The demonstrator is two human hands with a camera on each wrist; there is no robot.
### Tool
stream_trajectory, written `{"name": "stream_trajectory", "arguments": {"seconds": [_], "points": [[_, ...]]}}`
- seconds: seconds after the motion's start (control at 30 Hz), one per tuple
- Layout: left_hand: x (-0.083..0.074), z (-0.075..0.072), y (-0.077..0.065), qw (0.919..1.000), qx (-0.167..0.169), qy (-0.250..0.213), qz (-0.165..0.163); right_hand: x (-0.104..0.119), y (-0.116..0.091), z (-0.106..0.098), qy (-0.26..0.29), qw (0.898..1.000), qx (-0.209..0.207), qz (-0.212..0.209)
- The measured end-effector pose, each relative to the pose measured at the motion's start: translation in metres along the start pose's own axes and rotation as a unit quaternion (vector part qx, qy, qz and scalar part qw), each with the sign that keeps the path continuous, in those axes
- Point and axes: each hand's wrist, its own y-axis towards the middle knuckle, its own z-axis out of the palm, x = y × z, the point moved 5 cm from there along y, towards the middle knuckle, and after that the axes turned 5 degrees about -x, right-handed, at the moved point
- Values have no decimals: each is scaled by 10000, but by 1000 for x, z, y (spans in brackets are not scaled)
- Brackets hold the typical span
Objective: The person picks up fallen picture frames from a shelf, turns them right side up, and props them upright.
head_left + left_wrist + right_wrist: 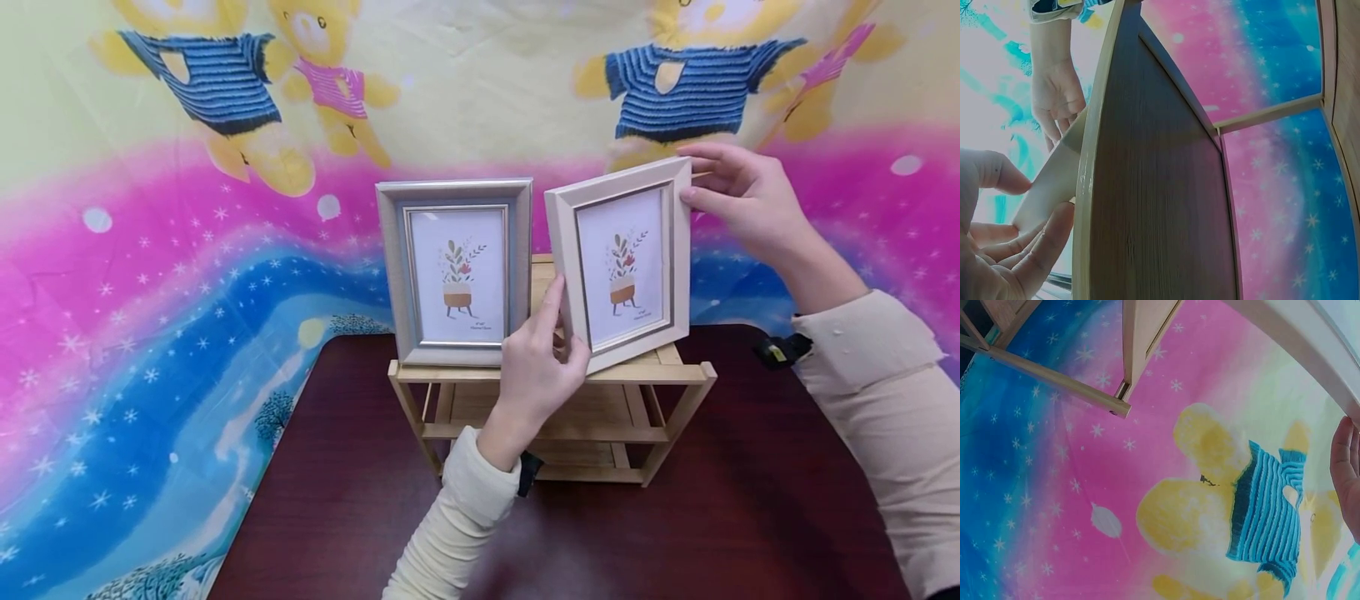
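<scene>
A cream picture frame (626,267) with a plant print stands tilted over the right part of a wooden rack's top, its right side higher than its left. My left hand (536,362) pinches its lower left corner between thumb and fingers; in the left wrist view the frame's edge (1050,184) shows between them, beside the rack. At the upper right corner my right hand (750,200) grips the frame, thumb in front and fingers behind. In the right wrist view only part of that hand (1345,472) shows at the frame's border. A silver-grey picture frame (465,271) stands upright on the left.
The light wooden rack (551,433) has several shelf levels and stands on a dark red-brown table (330,500). Close behind hangs a colourful cloth backdrop (465,100) printed with bears and snowflakes.
</scene>
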Motion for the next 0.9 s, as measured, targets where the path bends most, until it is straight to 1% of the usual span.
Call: {"name": "stream_trajectory", "arguments": {"seconds": [0.1, 0.17, 0.23, 0.4, 0.53, 0.63, 0.7, 0.8, 0.9], "points": [[-3, -1, 0, 9986, 3, 472, 224, 1, -2, -1, 122, 9999, -10, -53], [-4, -1, -2, 9955, 56, 884, 349, 1, -3, -2, 168, 9998, -35, -66], [-6, 0, -3, 9916, 168, 1215, 401, 2, -4, -2, 204, 9998, -64, -64], [-7, 6, -7, 9808, 677, 1815, 245, 3, -7, -2, 250, 9995, -166, -86], [-9, 9, -7, 9677, 1140, 2247, 76, 6, -10, -3, 268, 9993, -236, -142], [-8, 10, -7, 9601, 1356, 2444, -44, 8, -12, -4, 115, 9994, -264, -174], [-8, 10, -7, 9585, 1402, 2478, -105, 9, -13, -4, -37, 9995, -281, -162], [-8, 10, -7, 9590, 1395, 2461, -152, 11, -16, -4, -265, 9991, -312, -132], [-8, 10, -8, 9607, 1381, 2403, -156, 13, -18, -4, -312, 9988, -363, -104]]}}
